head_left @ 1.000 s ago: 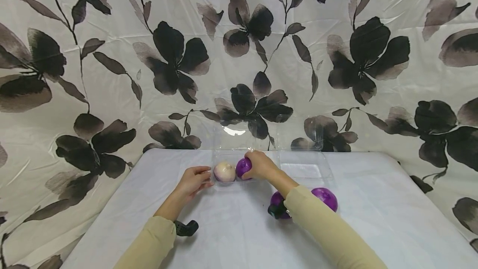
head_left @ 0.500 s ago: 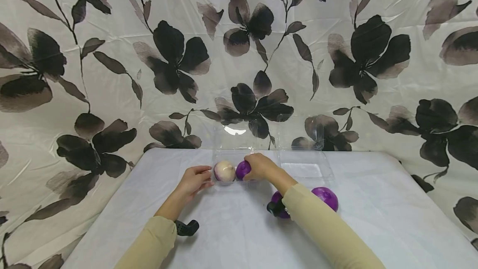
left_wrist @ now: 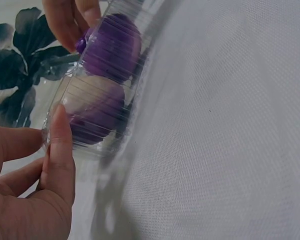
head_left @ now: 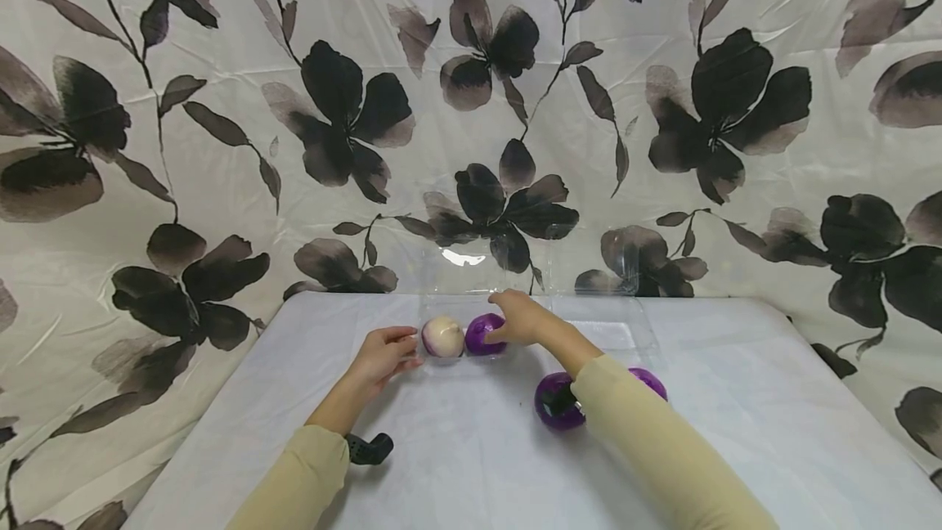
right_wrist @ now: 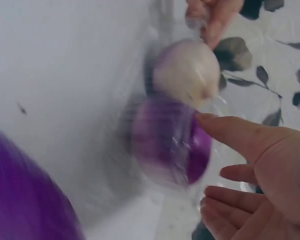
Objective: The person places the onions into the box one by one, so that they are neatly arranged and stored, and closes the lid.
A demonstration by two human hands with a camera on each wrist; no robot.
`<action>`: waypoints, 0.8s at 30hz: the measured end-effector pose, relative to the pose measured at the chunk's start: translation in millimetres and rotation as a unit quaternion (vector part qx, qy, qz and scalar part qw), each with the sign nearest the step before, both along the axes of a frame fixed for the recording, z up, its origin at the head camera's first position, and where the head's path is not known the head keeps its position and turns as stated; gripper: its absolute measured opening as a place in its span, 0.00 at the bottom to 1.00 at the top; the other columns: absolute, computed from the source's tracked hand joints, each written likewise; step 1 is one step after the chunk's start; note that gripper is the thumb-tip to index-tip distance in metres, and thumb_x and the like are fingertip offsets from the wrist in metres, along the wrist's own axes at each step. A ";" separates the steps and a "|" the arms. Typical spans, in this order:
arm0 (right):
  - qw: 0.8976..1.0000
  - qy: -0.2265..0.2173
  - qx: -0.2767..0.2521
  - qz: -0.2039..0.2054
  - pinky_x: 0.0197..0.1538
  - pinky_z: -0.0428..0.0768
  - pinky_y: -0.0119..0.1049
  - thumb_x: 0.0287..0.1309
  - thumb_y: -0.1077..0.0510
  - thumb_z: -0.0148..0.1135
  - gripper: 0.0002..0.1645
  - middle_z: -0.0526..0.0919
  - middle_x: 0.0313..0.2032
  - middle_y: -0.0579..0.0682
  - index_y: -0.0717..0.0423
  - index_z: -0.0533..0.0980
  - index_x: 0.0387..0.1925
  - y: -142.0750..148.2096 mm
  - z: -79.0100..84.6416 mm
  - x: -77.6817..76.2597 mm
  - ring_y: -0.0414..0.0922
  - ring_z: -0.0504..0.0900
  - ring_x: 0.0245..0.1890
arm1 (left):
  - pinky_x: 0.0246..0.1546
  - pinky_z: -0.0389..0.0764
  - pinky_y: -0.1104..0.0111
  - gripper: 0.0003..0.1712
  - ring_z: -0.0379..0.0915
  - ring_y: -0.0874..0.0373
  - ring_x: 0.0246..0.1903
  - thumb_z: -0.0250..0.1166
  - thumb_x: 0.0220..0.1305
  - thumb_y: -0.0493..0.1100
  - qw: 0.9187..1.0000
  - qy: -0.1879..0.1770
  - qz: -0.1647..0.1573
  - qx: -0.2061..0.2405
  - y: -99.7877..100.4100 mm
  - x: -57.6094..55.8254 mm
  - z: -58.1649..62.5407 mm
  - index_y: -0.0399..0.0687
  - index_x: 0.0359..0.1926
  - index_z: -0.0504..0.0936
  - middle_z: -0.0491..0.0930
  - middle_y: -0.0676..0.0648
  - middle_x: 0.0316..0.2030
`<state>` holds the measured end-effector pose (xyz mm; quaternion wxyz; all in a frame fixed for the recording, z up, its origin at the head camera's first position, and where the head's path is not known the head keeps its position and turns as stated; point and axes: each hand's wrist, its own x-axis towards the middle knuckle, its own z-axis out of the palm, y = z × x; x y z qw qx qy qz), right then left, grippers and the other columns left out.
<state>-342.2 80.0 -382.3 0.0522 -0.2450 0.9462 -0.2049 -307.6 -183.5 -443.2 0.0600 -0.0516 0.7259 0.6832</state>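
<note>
A clear plastic container [head_left: 607, 335] lies at the far part of the table, its lid raised behind it. In its left part sit a white-and-purple onion [head_left: 444, 338] and, to the right, a purple onion [head_left: 484, 334]. My left hand [head_left: 383, 358] holds the container's left end between thumb and fingers, as the left wrist view shows. My right hand [head_left: 522, 319] is at the purple onion, fingers spread and loosely extended. In the right wrist view its thumb [right_wrist: 225, 127] reaches the purple onion's edge; whether they touch is hard to tell through the blur.
Two more purple onions lie nearer on the table, one [head_left: 553, 401] behind the right wrist's black camera mount, the other [head_left: 650, 381] partly hidden by the right sleeve [head_left: 648, 440]. A floral cloth [head_left: 456, 137] hangs behind the white-covered table [head_left: 441, 448].
The right hand has loosened its grip on the purple onion and drawn slightly right and up, so more of the onion shows. The left hand stays in place.
</note>
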 end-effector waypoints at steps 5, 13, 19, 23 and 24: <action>0.999 0.020 -0.041 -0.005 0.73 0.68 0.56 0.61 0.53 0.71 0.42 0.74 0.65 0.68 0.71 0.67 0.69 16.0 15.1 -8.8 0.63 0.71 0.68 | 0.44 0.88 0.67 0.23 0.73 0.52 0.43 0.55 0.75 0.30 1.000 0.001 -0.002 -0.002 -1.1 -0.7 1.4 0.23 0.67 0.68 0.72 0.37 0.47; 0.990 0.009 -0.122 -0.068 0.68 0.75 0.57 0.67 0.53 0.62 0.42 0.70 0.67 0.72 0.73 0.60 0.72 29.0 17.1 -31.4 0.65 0.73 0.65 | 0.43 0.88 0.68 0.23 0.73 0.54 0.43 0.56 0.75 0.30 1.000 0.001 -0.004 -0.005 -2.3 0.2 2.1 0.23 0.66 0.69 0.73 0.37 0.47; 0.979 -0.033 -0.167 -0.111 0.70 0.72 0.56 0.67 0.52 0.61 0.44 0.68 0.69 0.70 0.71 0.56 0.75 27.1 11.8 -41.6 0.63 0.70 0.69 | 0.43 0.88 0.68 0.23 0.73 0.55 0.41 0.56 0.75 0.30 1.000 -0.001 -0.006 -0.005 -3.5 -2.6 -0.7 0.23 0.67 0.69 0.73 0.38 0.47; 0.974 -0.046 -0.185 -0.120 0.71 0.70 0.56 0.68 0.54 0.61 0.44 0.67 0.69 0.71 0.71 0.55 0.75 25.3 9.4 -43.7 0.64 0.68 0.70 | 0.44 0.88 0.67 0.23 0.73 0.54 0.41 0.56 0.75 0.30 1.000 -0.005 -0.005 -0.008 -3.5 -5.3 -1.9 0.25 0.67 0.70 0.73 0.38 0.47; 0.973 -0.049 -0.189 -0.123 0.72 0.70 0.56 0.68 0.54 0.61 0.44 0.67 0.69 0.70 0.71 0.55 0.75 24.7 8.8 -44.3 0.64 0.67 0.70 | 0.44 0.88 0.67 0.23 0.73 0.55 0.41 0.57 0.75 0.30 1.000 -0.006 -0.003 -0.008 -3.4 -5.7 -1.8 0.25 0.67 0.70 0.73 0.38 0.47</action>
